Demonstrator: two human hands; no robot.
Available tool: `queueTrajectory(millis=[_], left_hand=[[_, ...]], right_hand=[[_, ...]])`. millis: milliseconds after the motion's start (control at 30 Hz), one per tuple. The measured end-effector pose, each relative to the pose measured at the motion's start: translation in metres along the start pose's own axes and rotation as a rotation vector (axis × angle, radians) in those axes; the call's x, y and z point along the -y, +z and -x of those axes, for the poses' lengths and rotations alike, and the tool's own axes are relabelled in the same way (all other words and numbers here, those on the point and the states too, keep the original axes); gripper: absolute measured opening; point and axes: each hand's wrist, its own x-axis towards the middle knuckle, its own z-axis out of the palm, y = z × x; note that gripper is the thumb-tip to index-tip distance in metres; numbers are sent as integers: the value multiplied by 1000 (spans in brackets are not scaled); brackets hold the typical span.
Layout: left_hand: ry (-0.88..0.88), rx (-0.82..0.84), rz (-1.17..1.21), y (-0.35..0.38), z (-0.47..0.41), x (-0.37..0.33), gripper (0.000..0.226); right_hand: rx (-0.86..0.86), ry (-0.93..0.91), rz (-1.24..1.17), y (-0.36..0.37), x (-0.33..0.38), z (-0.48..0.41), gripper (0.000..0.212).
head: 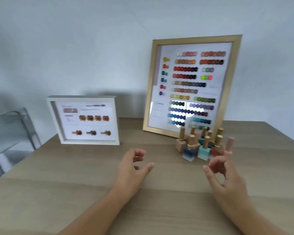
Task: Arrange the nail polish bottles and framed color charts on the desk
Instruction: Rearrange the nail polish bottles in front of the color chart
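A large gold-framed color chart leans upright against the wall at the back right of the wooden desk. A smaller white-framed chart stands to its left. Several nail polish bottles with gold caps cluster in front of the gold frame; a blue one and a mint one are nearest. My left hand hovers over the desk with loosely curled fingers, holding nothing. My right hand hovers just right of the bottles, fingers spread, empty. The picture is motion-blurred.
A grey metal chair or rack stands off the desk's left edge. A plain pale wall runs behind the desk. The desk's right edge slopes away at the far right.
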Motion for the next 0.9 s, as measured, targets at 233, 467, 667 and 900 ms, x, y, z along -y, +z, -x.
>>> queueTrajectory(millis=[233, 467, 667, 900], left_hand=[[-2, 168, -92, 93, -25, -20, 50], [-41, 166, -135, 125, -35, -28, 48], [-21, 150, -207, 137, -37, -30, 36], [15, 101, -197, 131, -29, -37, 25]], right_hand=[[-95, 351, 73, -40, -63, -38, 45], [86, 419, 87, -40, -85, -64, 60], [89, 413, 143, -38, -86, -67, 42], [89, 459, 140, -39, -80, -67, 31]])
